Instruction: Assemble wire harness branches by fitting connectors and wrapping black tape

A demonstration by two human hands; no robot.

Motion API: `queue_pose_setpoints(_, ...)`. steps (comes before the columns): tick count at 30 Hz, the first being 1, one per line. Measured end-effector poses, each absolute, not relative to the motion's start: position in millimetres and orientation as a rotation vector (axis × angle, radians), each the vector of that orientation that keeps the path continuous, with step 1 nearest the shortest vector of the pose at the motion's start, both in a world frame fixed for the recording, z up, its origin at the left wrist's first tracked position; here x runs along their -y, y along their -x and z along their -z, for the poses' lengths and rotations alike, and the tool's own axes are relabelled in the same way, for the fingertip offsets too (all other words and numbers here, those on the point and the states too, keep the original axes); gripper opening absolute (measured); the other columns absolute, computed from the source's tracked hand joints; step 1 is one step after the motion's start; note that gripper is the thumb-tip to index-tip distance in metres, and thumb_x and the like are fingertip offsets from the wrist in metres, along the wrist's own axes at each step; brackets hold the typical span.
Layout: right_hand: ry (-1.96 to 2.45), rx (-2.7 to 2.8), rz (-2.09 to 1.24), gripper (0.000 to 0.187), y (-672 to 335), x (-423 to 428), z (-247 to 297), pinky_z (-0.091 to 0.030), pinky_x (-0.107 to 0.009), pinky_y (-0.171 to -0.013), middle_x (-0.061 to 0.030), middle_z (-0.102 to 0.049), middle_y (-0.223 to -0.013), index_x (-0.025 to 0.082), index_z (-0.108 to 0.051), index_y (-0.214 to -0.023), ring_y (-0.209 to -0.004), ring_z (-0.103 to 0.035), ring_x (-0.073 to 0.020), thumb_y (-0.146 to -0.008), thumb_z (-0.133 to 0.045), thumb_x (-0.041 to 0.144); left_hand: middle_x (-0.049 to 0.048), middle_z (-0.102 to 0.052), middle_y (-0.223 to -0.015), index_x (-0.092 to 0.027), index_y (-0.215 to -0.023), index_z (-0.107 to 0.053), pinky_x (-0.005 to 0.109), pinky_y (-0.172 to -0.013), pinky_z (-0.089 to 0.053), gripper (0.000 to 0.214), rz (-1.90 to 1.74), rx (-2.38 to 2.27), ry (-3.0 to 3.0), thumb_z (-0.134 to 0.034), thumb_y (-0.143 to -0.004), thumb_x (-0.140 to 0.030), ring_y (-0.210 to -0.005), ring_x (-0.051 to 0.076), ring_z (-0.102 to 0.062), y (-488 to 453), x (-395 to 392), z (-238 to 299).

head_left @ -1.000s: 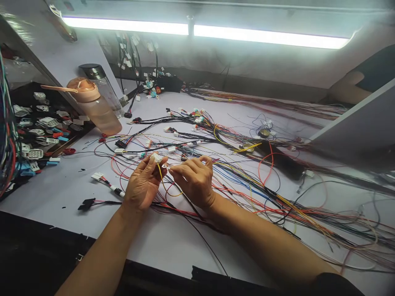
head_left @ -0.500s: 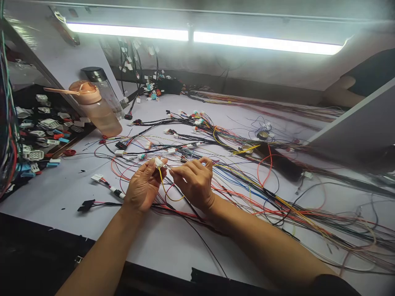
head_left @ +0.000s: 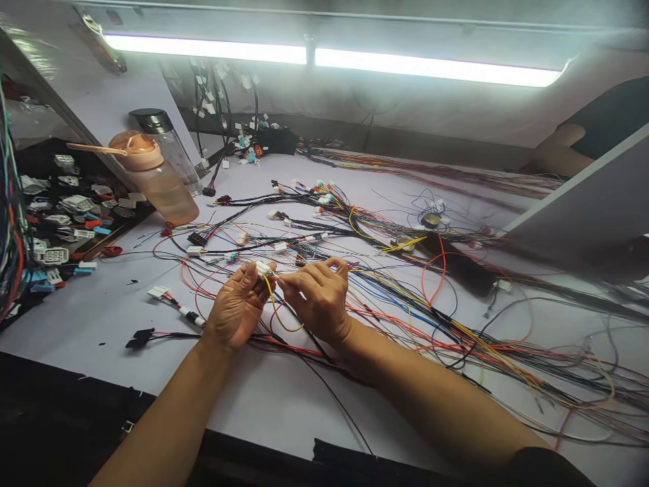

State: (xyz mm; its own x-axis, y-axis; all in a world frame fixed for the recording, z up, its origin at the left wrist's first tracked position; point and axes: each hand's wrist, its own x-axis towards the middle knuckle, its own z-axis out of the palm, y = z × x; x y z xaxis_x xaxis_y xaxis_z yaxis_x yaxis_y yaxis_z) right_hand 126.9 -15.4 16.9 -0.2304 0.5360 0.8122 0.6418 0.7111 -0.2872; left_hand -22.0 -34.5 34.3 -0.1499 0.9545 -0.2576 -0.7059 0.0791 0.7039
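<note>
My left hand (head_left: pixel 236 308) pinches a small white plastic connector (head_left: pixel 262 269) between thumb and fingers, just above the white table (head_left: pixel 263 399). My right hand (head_left: pixel 317 297) is closed in a pinch right beside it, fingertips at the connector's right end, gripping a thin wire end. A yellow wire (head_left: pixel 276 312) loops down from the connector between the two hands. Both hands hover over a spread harness of coloured wires (head_left: pixel 405 304) that fans out to the right.
A peach bottle (head_left: pixel 155 177) and a clear bottle with a black lid (head_left: pixel 170 142) stand at the left. A dark tray of loose connectors (head_left: pixel 61 216) lies far left. Another person's arm (head_left: pixel 568 159) rests at the far right, behind a grey panel (head_left: pixel 588 203).
The hands have stayed nearly in place; the connector has shifted slightly right and the yellow loop has widened a little below it.
</note>
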Motion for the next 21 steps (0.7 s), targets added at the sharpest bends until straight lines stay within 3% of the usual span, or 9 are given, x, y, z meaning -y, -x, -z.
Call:
queue_pose_setpoints(4, 0.936, 1.916, 0.094, 0.014, -127.6, 15.8, -15.9, -0.024, -0.035, -0.087, 0.0045, -0.066, -0.07, 0.024, -0.065, -0.081, -0.068, -0.055, -0.0092, -0.092, -0.059, 0.03, 0.0102, -0.069, -0.092, -0.009, -0.084, -0.066, 0.017, -0.067, -0.058, 0.004, -1.507, -0.853, -0.404, -0.066, -0.083, -0.012, -0.07, 0.011, -0.066, 23.1, 33.6, -31.9)
queue_pose_setpoints(9, 0.921, 1.921, 0.1, 0.013, -127.4, 17.3, -16.5, -0.025, -0.034, -0.086, 0.0045, -0.066, -0.07, 0.024, -0.066, -0.083, -0.067, -0.055, -0.009, -0.092, -0.059, 0.029, 0.0081, -0.07, -0.089, -0.011, -0.084, -0.066, 0.018, -0.07, -0.057, 0.025, -1.553, -0.88, -0.479, -0.082, -0.069, -0.022, -0.07, 0.01, -0.065, 23.4, 33.4, -30.8)
queue_pose_setpoints(21, 0.913, 1.86, 0.05, 0.011, -126.6, 19.2, -20.2, -0.026, -0.034, -0.084, 0.0039, -0.068, -0.071, 0.023, -0.066, -0.082, -0.067, -0.057, -0.0095, -0.091, -0.061, 0.026, 0.0064, -0.07, -0.089, -0.013, -0.086, -0.064, 0.019, -0.073, -0.054, 0.033, -1.558, -0.848, -0.52, -0.086, -0.064, -0.026, -0.072, 0.01, -0.065, 21.1, 34.5, -28.8)
